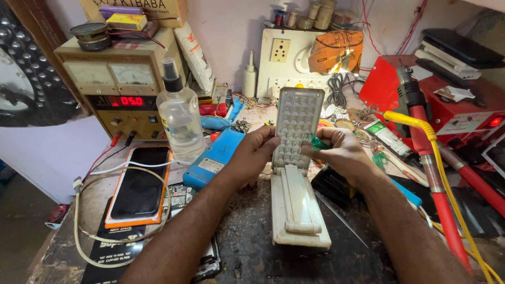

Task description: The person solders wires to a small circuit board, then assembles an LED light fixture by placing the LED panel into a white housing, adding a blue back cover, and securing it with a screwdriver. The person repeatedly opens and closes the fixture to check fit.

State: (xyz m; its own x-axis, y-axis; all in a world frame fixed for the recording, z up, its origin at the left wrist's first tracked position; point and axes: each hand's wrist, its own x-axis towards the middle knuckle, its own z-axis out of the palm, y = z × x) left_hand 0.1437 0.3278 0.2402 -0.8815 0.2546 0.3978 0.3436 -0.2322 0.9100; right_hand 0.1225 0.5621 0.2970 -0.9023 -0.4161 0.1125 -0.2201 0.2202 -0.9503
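Note:
A white folding lamp stands in the middle of the bench, its base (297,210) flat and its lamp panel (297,123) tilted upright. My left hand (255,155) grips the panel's left edge near the hinge. On the panel's right side, my right hand (339,150) pinches a small green tool (318,143) against the edge.
A bench power supply (118,87) sits at back left with a clear spray bottle (180,118) beside it. A phone in an orange case (139,184) and a blue box (213,158) lie at left. Red and yellow hoses (434,173) and a red unit (463,102) crowd the right.

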